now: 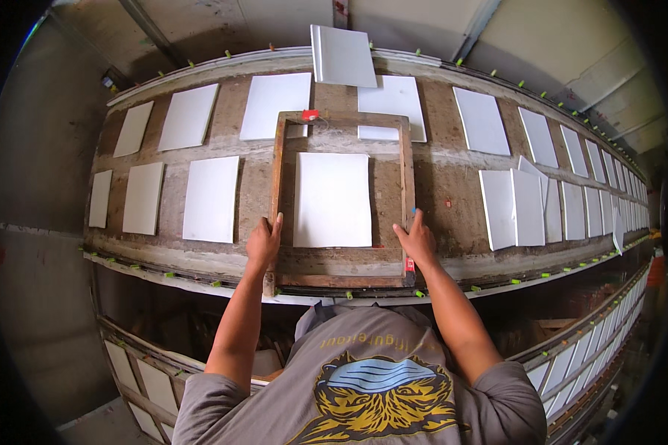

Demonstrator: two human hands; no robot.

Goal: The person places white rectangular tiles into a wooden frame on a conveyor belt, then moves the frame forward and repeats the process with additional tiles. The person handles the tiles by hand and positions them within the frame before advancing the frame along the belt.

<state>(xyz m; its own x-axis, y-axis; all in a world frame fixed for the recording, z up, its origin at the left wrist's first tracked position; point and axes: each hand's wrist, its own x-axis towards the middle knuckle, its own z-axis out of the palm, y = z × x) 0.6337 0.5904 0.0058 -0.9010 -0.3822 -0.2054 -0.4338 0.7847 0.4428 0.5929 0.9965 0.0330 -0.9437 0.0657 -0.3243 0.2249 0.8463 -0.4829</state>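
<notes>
A rectangular wooden frame (pixel 406 170) is held low over the long table, upright sides running away from me. My left hand (pixel 263 241) grips its left side near the front corner, thumb on top. On the right side my right hand (pixel 418 239) is wrapped round the wood, next to a small blue spot. Through the frame's opening a white rectangular panel (pixel 332 200) shows on the table. I cannot tell whether mesh spans the opening. A red tag (pixel 309 115) sits on the far bar, and a red label (pixel 410 265) near the front right corner.
The long brown table (pixel 441 196) carries two rows of white panels, including a far-left one (pixel 189 116) and several overlapping ones (pixel 497 210) at right. A white stack (pixel 343 58) rests at the far edge. Green clips (pixel 476 288) line the rails. Another panel-covered table (pixel 156 382) stands behind me.
</notes>
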